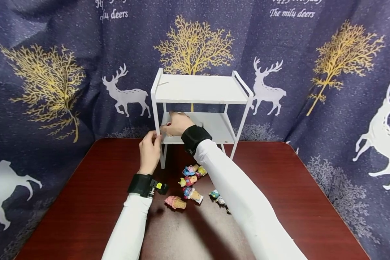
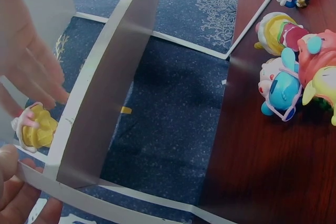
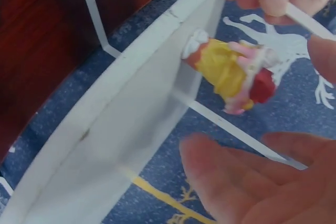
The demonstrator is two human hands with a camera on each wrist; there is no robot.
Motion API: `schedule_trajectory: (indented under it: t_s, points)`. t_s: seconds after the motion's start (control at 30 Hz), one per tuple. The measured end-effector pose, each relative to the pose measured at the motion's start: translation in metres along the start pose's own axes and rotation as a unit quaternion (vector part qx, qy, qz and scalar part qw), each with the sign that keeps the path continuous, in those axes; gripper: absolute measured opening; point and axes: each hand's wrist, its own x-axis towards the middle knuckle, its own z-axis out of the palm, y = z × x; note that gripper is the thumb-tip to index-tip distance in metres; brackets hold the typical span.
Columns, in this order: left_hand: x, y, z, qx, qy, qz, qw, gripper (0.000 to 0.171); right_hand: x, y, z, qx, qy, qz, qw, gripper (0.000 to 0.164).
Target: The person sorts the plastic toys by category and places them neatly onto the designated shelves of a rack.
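Note:
A white two-tier shelf point(image 1: 201, 88) stands at the back of the table. My left hand point(image 1: 150, 150) grips its left front post point(image 2: 100, 205), thumb on one side and fingers on the other. On the lower board point(image 3: 105, 124), near that post, stands a small toy figure point(image 3: 226, 72) with a yellow body, pink and white trim and a red top. My right hand point(image 1: 179, 124) reaches in over the lower board. In the right wrist view its fingers point(image 3: 210, 166) are spread loosely beside the figure, with a gap between them.
Several toy figures point(image 1: 188, 181) lie on the red-brown table point(image 1: 279, 195) in front of the shelf, among them a pink ice-cream cone toy point(image 1: 175, 202). More small figures point(image 1: 217, 196) lie partly behind my right sleeve. A dark blue deer-print cloth point(image 1: 208, 39) hangs behind.

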Motion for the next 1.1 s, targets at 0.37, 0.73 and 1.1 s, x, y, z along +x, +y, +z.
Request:
schedule_trajectory:
  t_s: [0.37, 0.73, 1.1]
  points:
    - [0.001, -0.003, 0.001, -0.009, 0.005, 0.005, 0.9999, 0.016, -0.038, 0.005, -0.019, 0.035, 0.033, -0.051, 0.997, 0.075]
    - [0.000, -0.005, 0.004, -0.013, 0.012, 0.001, 0.9998, 0.018, -0.082, 0.030, -0.009, 0.063, 0.089, -0.097, 0.989, 0.066]
    - [-0.001, -0.005, 0.005, -0.018, 0.022, -0.002, 0.9996, 0.018, -0.124, 0.055, 0.017, 0.103, 0.103, -0.102, 0.984, 0.051]
